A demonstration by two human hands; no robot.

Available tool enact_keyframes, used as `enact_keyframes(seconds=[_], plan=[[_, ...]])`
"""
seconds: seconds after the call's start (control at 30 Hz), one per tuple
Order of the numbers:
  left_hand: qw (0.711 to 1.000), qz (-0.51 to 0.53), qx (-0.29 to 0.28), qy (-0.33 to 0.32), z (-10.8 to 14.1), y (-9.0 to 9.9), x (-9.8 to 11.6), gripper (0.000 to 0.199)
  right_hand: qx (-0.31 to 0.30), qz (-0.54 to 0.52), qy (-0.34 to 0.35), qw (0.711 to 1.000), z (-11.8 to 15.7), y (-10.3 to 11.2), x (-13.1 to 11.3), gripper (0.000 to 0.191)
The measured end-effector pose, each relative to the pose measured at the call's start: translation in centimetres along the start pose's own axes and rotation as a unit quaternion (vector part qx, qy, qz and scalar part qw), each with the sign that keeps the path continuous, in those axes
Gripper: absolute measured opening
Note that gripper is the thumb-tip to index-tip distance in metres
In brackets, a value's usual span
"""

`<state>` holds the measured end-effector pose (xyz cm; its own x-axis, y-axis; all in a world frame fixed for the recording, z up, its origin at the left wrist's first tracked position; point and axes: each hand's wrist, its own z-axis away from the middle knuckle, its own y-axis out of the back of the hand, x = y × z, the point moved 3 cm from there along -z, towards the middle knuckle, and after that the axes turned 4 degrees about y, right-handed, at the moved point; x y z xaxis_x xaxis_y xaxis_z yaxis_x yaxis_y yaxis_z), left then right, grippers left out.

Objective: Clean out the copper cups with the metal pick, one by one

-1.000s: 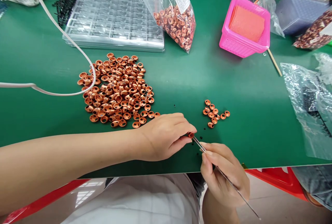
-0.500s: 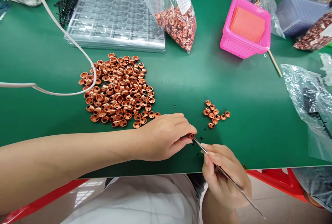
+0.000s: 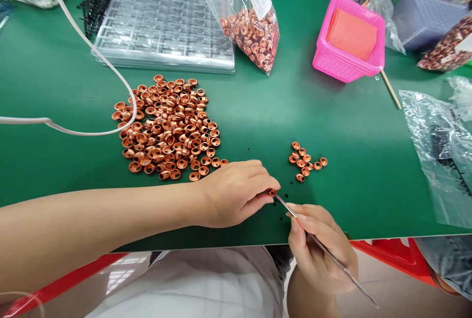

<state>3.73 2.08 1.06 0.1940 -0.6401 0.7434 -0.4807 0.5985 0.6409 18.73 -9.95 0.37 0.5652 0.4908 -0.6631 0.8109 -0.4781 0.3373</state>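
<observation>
The fingers [image 3: 266,181] of the left hand [image 3: 228,195] pinch a copper-coloured cup bead [image 3: 272,192] between thumb and forefinger, just above the tabletop [image 3: 250,111] near its front edge. The right hand [image 3: 324,249] grips slim metal tweezers [image 3: 286,206] like a pen, their tip right at the bead. The step in hand looks like fine work at the bead's opening; whether the tip is inside it, I cannot tell. The next move seems to call for a steady pinch and a small, well-aimed push. Black specks [image 3: 286,195] lie beside the bead, and a small cluster of similar beads [image 3: 302,160] sits beyond.
</observation>
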Motion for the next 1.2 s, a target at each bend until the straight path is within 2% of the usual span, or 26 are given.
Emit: enact_keyframes(seconds=[0.47, 0.67, 0.87, 1.2], plan=[[1.000, -0.008, -0.009, 0.001, 0.07, -0.04, -0.07, 0.016, -0.035, 0.011, -0.001, 0.999, -0.06, -0.02, 0.00, 0.049], [1.000, -0.008, -0.012, 0.009, 0.11, -0.07, -0.05, 0.017, -0.049, 0.036, 0.022, 0.998, -0.06, -0.17, -0.05, 0.046], [1.000, -0.003, 0.001, -0.003, 0.19, -0.31, -0.34, 0.016, -0.037, 0.039, 0.037, 0.998, 0.05, -0.13, -0.01, 0.046], [1.000, -0.001, -0.006, 0.005, 0.00, 0.01, 0.04, 0.016, -0.024, 0.009, 0.000, 1.000, -0.07, 0.03, 0.04, 0.049]])
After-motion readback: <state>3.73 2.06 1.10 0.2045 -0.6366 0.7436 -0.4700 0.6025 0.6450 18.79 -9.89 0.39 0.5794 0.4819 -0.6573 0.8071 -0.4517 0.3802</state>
